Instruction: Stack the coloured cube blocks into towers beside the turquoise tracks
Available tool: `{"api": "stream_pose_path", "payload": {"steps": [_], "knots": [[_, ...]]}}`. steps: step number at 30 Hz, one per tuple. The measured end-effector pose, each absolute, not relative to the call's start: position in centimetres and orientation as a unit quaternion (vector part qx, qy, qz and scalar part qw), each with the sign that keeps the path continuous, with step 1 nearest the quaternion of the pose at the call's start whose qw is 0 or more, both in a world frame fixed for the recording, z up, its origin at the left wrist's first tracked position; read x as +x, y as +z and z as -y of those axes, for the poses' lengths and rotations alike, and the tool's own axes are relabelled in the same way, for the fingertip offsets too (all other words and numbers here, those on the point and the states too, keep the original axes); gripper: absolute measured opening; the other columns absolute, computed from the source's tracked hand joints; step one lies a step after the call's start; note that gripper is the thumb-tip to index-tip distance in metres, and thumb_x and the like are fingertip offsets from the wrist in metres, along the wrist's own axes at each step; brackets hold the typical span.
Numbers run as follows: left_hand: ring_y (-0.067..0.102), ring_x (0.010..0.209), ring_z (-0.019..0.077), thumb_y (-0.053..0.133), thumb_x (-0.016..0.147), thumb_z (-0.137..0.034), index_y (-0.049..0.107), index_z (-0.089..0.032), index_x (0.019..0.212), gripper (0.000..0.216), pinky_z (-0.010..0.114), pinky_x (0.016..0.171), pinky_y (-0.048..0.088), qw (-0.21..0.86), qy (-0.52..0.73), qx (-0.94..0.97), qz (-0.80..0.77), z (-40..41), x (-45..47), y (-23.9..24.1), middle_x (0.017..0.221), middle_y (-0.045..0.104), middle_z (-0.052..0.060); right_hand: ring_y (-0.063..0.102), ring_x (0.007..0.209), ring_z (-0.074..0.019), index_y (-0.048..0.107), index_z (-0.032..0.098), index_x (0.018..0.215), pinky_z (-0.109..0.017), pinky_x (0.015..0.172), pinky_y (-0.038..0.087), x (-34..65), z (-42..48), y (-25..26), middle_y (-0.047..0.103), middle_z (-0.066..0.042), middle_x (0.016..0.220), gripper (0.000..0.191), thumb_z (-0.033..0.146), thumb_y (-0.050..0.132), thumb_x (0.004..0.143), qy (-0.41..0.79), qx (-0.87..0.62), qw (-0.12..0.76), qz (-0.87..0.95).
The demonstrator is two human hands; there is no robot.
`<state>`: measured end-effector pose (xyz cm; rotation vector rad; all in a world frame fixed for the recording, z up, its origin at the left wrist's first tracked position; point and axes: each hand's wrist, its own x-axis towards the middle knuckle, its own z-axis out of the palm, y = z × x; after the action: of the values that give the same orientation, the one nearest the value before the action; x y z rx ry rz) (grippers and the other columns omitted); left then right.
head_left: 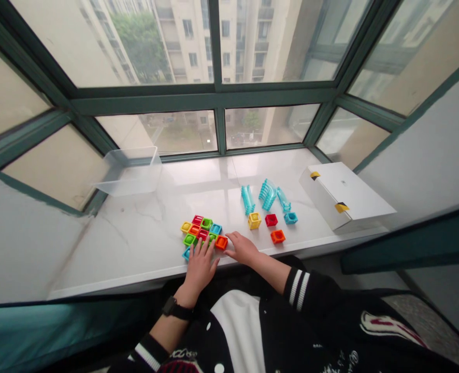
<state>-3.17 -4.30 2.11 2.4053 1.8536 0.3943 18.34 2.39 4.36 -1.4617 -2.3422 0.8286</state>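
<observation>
your blocks [195, 229] look like glossy plastic, your surface [147, 228] smooth and shiny, the tub [138, 178] clear plastic, your sleeves [317, 290] matt cloth.

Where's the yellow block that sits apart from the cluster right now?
In the head view, the yellow block sits right of the block cluster, just below the leftmost ribbed turquoise piece and left of the loose red block.
</observation>
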Motion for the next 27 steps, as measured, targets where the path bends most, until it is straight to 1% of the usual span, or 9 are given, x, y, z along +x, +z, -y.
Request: {"api": "stream_pose_path", "payload": {"steps": [5,7,10,12,16,20,22,24,27], "knots": [[0.03,0.159,0.039,0.059,0.097,-0.034,0.039,-0.025,0.164,0.071,0.063,0.129,0.02,0.026,0.12,0.788,-0.604,4.5,-3.2,1.9,0.171,0.035,0.009,0.069,0.109,-0.0249,0.066,0.023,0.125,-0.033,0.09,0.052,16.7,-2.7,4.5,0.068,-0.01,0.121,0.038,0.04,0.076,0.092,0.258,-0.531,0.102,0.801],[0.03,0.159,0.0391,0.059,0.096,-0.033,0.038,-0.025,0.165,0.072,0.063,0.129,0.02,0.026,0.119,0.786,-0.606,4.6,-3.1,1.9,0.172,0.035,0.009,0.07,0.104,-0.024,0.067,0.023,0.119,-0.032,0.086,0.051,16.7,-2.7,4.5,0.069,-0.009,0.119,0.034,0.041,0.076,0.091,0.245,-0.538,0.099,0.801],[0.029,0.159,0.039,0.059,0.095,-0.03,0.038,-0.025,0.165,0.073,0.062,0.13,0.018,0.029,0.118,0.786,-0.606,4.6,-3.0,1.9,0.172,0.035,0.008,0.07,0.096,-0.0228,0.069,0.022,0.112,-0.031,0.081,0.05,17.5,-2.6,4.2,0.071,-0.009,0.114,0.031,0.043,0.075,0.09,0.234,-0.55,0.118,0.793],[0.027,0.16,0.0391,0.058,0.095,-0.03,0.038,-0.023,0.165,0.072,0.063,0.13,0.017,0.033,0.117,0.786,-0.607,4.5,-2.9,1.9,0.172,0.034,0.008,0.069,0.088,-0.0203,0.069,0.021,0.11,-0.03,0.079,0.05,18.5,-2.5,4.0,0.072,-0.008,0.11,0.03,0.041,0.076,0.088,0.252,-0.556,0.149,0.778],[0.024,0.161,0.0397,0.059,0.096,-0.032,0.038,-0.022,0.165,0.073,0.064,0.13,0.015,0.051,0.118,0.783,-0.609,4.4,-2.9,1.9,0.173,0.032,0.009,0.066,0.076,-0.0157,0.07,0.02,0.111,-0.03,0.077,0.052,21.3,-2.1,4.2,0.073,-0.004,0.104,0.031,0.032,0.077,0.083,0.379,-0.52,0.241,0.726],[0.026,0.159,0.0439,0.065,0.093,-0.035,0.039,-0.021,0.164,0.077,0.07,0.128,0.015,0.072,0.139,0.775,-0.612,4.2,-2.6,2.3,0.173,0.032,0.013,0.065,0.077,-0.0173,0.069,0.02,0.117,-0.031,0.072,0.051,24.0,-1.5,5.0,0.074,-0.003,0.096,0.039,0.044,0.073,0.085,0.505,-0.51,0.301,0.628],[0.024,0.16,0.0437,0.068,0.093,-0.039,0.037,-0.023,0.164,0.08,0.07,0.128,0.015,0.079,0.178,0.778,-0.597,4.2,-2.1,3.0,0.173,0.032,0.014,0.064,0.075,-0.0174,0.069,0.02,0.118,-0.031,0.069,0.05,24.8,-1.2,5.2,0.073,-0.003,0.095,0.045,0.049,0.074,0.084,0.554,-0.509,0.322,0.575],[0.026,0.16,0.0405,0.068,0.094,-0.042,0.035,-0.025,0.165,0.08,0.067,0.128,0.02,0.094,0.23,0.785,-0.567,4.3,-1.4,4.0,0.172,0.034,0.014,0.063,0.073,-0.0166,0.069,0.019,0.116,-0.031,0.067,0.049,25.3,-0.9,5.4,0.073,-0.004,0.096,0.048,0.052,0.075,0.082,0.597,-0.498,0.34,0.528],[0.037,0.156,0.0346,0.068,0.095,-0.041,0.035,-0.027,0.163,0.077,0.059,0.126,0.034,0.141,0.302,0.785,-0.522,4.6,0.0,5.8,0.168,0.04,0.014,0.063,0.072,-0.0154,0.07,0.02,0.114,-0.03,0.067,0.047,25.3,-0.5,5.7,0.073,-0.004,0.097,0.048,0.053,0.077,0.08,0.649,-0.475,0.35,0.479]]}}
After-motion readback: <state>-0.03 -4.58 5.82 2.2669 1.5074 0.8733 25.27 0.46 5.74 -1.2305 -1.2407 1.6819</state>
